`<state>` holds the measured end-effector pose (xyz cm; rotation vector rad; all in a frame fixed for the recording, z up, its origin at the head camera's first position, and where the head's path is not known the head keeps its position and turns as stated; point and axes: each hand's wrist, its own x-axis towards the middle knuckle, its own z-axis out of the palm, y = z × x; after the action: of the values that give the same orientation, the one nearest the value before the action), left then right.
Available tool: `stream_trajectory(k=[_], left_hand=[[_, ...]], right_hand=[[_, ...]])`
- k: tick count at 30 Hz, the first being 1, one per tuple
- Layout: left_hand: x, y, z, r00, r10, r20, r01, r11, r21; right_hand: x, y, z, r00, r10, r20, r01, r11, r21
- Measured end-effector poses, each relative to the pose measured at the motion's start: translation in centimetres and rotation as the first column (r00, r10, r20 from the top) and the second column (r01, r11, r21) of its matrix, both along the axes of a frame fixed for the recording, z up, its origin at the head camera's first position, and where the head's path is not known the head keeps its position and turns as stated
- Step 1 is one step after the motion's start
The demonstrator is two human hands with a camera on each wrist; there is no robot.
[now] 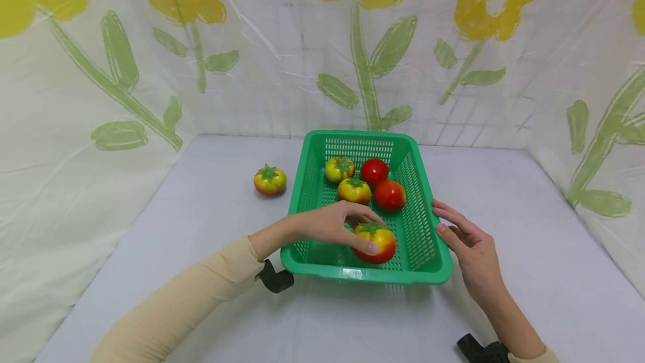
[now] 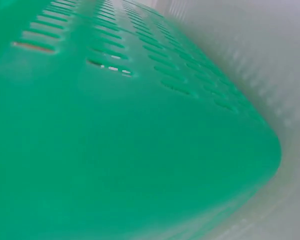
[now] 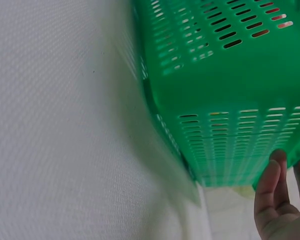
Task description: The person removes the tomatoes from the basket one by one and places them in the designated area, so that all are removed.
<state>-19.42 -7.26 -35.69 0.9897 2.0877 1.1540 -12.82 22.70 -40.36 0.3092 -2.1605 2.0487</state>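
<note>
A green plastic basket [image 1: 368,274] stands on the table in the head view. My left hand [image 1: 327,223] reaches over its left side and grips a yellow-red tomato [image 1: 384,244] with a green leafy top, thumb in front and fingers behind. At the basket's right rim, my right hand [image 1: 471,251] holds the edge with thumb and fingertips; the right wrist view shows these fingers [image 3: 270,190] against the rim. Farther back inside lie two yellowish tomatoes [image 1: 354,190] and two red tomatoes [image 1: 389,195]. Only basket wall [image 2: 140,150] fills the left wrist view.
Left of the basket, another yellow-red tomato [image 1: 270,180] sits on the white tabletop [image 1: 211,200]. A flower-printed curtain [image 1: 262,71] hangs behind and along both sides. Dark wrist mounts show at the left wrist [image 1: 275,278] and right wrist [image 1: 481,350].
</note>
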Motion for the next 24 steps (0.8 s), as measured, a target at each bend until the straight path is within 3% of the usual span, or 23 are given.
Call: stream_trajectory(k=[10,16,19,24], left_hand=[[-0.1,-1.6,1.6,0.985,0.142,-0.098,-0.143,0.990,-0.006],[0.4,-2.8,3.6,0.966,0.221,-0.131,-0.209,0.973,0.102],[0.9,-3.6,4.6,0.954,0.274,-0.126,-0.248,0.950,0.188],[1.7,-5.1,5.1,0.930,0.366,-0.012,-0.344,0.883,0.321]], right_hand=[[-0.1,0.2,-0.1,1.000,0.013,-0.024,-0.013,1.000,0.011],[-0.1,0.3,-0.1,1.000,-0.002,-0.009,0.002,0.999,0.038],[-0.1,0.3,-0.1,1.000,-0.003,-0.009,0.004,0.999,0.039],[-0.2,0.3,-0.2,1.000,0.010,-0.011,-0.010,1.000,0.024]])
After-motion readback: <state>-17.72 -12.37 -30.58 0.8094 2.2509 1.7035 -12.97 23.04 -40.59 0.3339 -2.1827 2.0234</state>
